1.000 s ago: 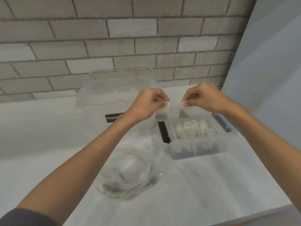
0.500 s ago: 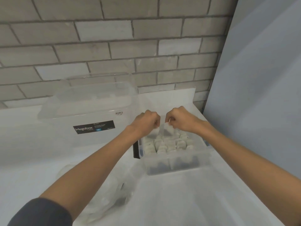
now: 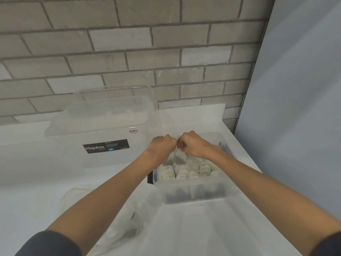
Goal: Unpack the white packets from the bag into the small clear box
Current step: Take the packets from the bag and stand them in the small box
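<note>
A second ago the two hands were held apart above the small clear box, each with a packet. Now they have dropped lower and closed up until the knuckles nearly touch, which I take to mean the packets are about to be slotted into the rows already standing there. The left hand and right hand are both fisted, backs up, with the forearms reaching in from either side. Each grip is pinched on the top edge of a white packet that hangs between them, just above the filled rows. I cannot tell whether a second packet lies behind it. The crumpled clear bag lies on the tabletop near the left forearm, so more unpacking probably remains.
</note>
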